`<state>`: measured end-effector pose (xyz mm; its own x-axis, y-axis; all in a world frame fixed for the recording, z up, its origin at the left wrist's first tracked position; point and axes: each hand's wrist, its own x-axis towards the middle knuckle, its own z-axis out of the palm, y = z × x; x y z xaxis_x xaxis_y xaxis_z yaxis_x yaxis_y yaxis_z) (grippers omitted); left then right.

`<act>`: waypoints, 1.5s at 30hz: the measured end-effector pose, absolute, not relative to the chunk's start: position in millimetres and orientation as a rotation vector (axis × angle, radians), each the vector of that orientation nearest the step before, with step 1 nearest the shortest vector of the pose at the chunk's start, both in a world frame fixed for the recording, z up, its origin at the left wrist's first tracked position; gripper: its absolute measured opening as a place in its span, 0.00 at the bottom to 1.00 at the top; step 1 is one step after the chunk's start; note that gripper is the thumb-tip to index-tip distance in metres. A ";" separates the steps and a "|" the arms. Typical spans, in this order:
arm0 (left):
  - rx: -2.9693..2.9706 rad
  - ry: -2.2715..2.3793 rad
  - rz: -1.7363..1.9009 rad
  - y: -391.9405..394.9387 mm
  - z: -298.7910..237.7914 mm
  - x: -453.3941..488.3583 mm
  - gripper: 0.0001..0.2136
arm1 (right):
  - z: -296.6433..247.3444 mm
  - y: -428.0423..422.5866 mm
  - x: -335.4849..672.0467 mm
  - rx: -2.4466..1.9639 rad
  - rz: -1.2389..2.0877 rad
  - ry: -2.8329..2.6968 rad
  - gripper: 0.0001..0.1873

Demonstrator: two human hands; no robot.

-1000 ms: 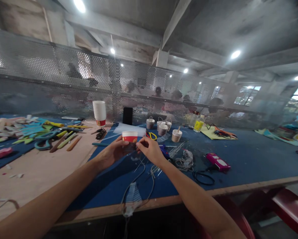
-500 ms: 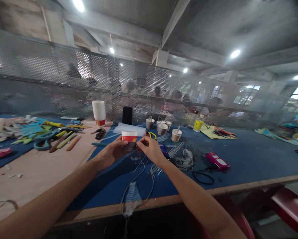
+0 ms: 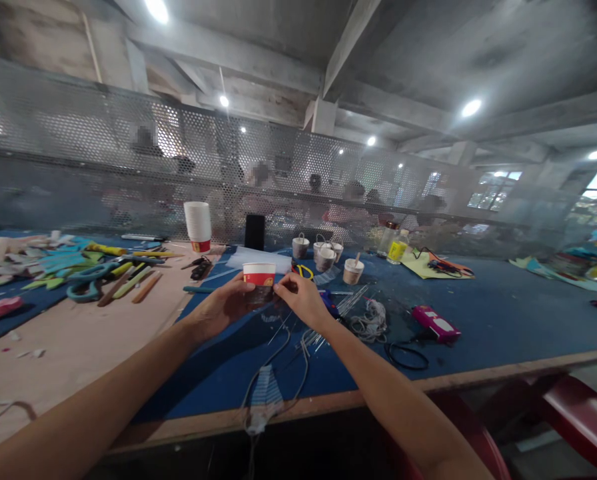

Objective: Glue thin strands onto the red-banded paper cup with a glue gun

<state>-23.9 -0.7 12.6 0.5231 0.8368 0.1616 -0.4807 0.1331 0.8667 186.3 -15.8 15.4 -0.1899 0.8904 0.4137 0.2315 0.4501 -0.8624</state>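
Note:
A paper cup (image 3: 259, 275) with a white rim and a red band stands upright above the blue mat. Its lower part looks dark and brownish. My left hand (image 3: 227, 301) is closed around the cup's left side, thumb across the front. At the cup's right side, the fingers of my right hand (image 3: 302, 300) are pinched together; anything between them is too small to make out. Below the hands, a loop of grey cord (image 3: 306, 363) lies on the mat beside a striped clear piece (image 3: 266, 393) at the table edge.
A stack of paper cups (image 3: 198, 223) and a black phone (image 3: 255, 232) stand behind. Several cord-covered little buckets (image 3: 325, 259) are at the back. Thin sticks (image 3: 351, 303), a cord bundle (image 3: 373, 320) and a magenta device (image 3: 436, 323) lie right; scissors (image 3: 86, 283) lie left.
Almost nothing differs. The cup has turned or tilted very slightly in my left hand, and both hands keep their places.

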 end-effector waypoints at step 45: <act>0.927 0.511 0.992 -2.4 21.7 -24.0 0.10 | -1.6 4.9 185.9 -0.898 1.083 -1.518 0.16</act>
